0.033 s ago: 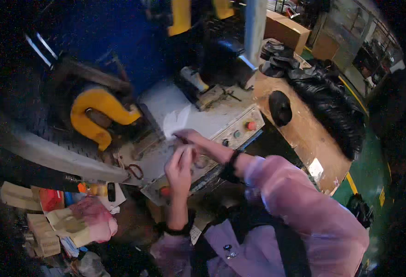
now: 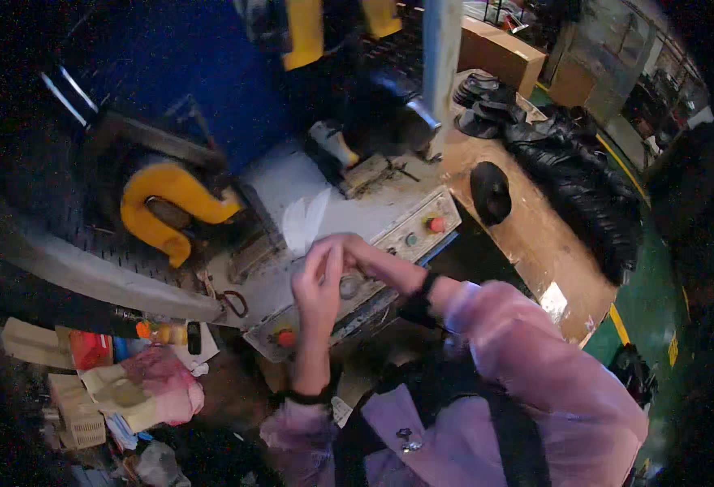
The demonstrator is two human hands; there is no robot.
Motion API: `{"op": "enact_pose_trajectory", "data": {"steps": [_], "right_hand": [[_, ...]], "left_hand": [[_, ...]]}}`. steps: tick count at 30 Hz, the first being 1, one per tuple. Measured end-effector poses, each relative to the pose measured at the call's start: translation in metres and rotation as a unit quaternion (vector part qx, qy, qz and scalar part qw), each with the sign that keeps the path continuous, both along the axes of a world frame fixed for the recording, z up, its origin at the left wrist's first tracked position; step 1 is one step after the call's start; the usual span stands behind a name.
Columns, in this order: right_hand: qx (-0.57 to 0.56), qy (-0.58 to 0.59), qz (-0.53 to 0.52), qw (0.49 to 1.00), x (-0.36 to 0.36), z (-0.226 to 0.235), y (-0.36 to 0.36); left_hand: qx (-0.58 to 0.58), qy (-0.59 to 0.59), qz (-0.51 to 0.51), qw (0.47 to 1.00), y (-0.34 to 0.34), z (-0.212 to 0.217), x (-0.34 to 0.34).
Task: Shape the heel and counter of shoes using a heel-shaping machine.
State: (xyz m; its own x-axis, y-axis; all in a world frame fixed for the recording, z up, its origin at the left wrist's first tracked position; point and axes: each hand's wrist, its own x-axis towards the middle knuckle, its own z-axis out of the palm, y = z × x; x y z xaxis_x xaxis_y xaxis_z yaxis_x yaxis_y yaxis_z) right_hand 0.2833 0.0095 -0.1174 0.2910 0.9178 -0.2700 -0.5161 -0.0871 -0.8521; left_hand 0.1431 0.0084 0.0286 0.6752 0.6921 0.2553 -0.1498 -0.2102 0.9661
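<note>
My left hand (image 2: 316,286) is raised over the front of a grey machine table (image 2: 271,174), fingers bent and closed. My right hand (image 2: 349,250) meets it from the right, its fingers curled against the left fingertips. Whatever lies between them, if anything, is hidden. Just beyond the hands, thin white pieces (image 2: 304,221) lie on the table. Below the hands runs a control panel (image 2: 389,238) with a red button (image 2: 435,224) and a green button (image 2: 411,240) on its right and another red button (image 2: 284,337) at its left end.
Yellow curved machine parts (image 2: 150,183) stand at the left. Red-handled scissors (image 2: 233,303) lie near the table's left corner. To the right, a wooden board (image 2: 527,207) bears a black cap-like piece (image 2: 491,192) and a long row of black pieces (image 2: 572,183). Cartons and cloths (image 2: 162,385) sit lower left.
My right hand has drawn back from beside the white pieces and come against my left hand. The left hand has risen slightly. The whole view has shifted a little.
</note>
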Motion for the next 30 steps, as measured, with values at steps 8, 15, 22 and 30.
{"op": "enact_pose_trajectory", "data": {"steps": [8, 15, 22, 30], "right_hand": [[-0.045, 0.049, -0.136, 0.989, 0.139, 0.022, -0.232], [0.056, -0.003, -0.152, 0.987, 0.183, 0.073, -0.281], [0.225, -0.024, 0.054, 0.973, 0.19, 0.133, -0.311], [0.082, -0.033, -0.04, 0.995, 0.198, 0.142, -0.354]], "left_hand": [[0.538, 0.108, 0.305, 0.779, -0.001, 0.064, 0.181], [0.606, 0.092, 0.273, 0.741, -0.071, 0.049, 0.153], [0.64, 0.112, 0.109, 0.752, -0.175, 0.051, 0.141], [0.273, 0.127, 0.01, 0.953, -0.204, -0.003, 0.198]]}}
